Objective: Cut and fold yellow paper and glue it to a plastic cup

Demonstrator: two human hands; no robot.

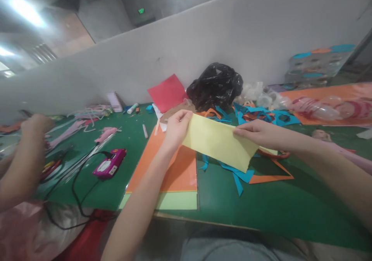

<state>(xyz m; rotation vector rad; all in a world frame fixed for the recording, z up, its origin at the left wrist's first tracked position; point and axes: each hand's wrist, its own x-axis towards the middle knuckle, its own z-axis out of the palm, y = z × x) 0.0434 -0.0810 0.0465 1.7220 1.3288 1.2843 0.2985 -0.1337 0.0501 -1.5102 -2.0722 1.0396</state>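
"What is seen in the head view?"

"A yellow paper sheet point(217, 143) is held up over a green table top point(232, 203). It is kept off the table, and it is bent a little."

"How are the hands set?"

"One end of the sheet is pinched by the left hand point(177, 128), and the other end is pinched by the right hand point(263, 134). Neither hand is spread out. The sheet seems to be held at both ends so that it is kept from flopping (the thumbs are partly hidden by the paper)."

"What is put under it?"

"An orange paper sheet point(177, 168) is laid on a pale green paper sheet point(177, 201), below the left hand. Blue paper scraps point(240, 174) and orange paper strips point(271, 179) are left below the right hand."

"And over on the left side?"

"A hand of another person point(36, 123) is seen there, away from a magenta corded tool point(109, 163). A black plastic bag point(215, 86) is pushed back by a white wall point(203, 48), seemingly to keep it out of the way."
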